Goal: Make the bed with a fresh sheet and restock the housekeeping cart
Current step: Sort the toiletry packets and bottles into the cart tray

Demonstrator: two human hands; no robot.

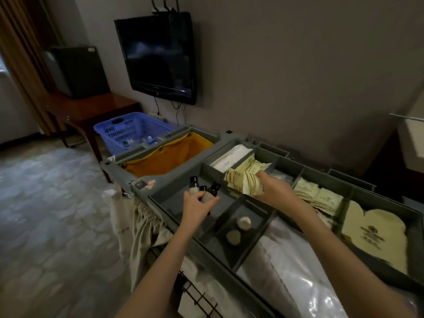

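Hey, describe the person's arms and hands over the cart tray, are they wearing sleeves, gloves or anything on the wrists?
Both forearms are bare as far as the frame shows: no sleeves visible. The left hand and right hand wear no gloves, and no watch, bracelet or ring shows.

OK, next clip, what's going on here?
A person is restocking the cart's top tray. The left hand grips small dark-capped bottles in the near-left compartment. The right hand holds a bundle of cream striped packets over the next compartment. Two round soaps lie in a smaller compartment nearer the person, and more cream packets fill those to the right. The orange laundry bag hangs open behind.
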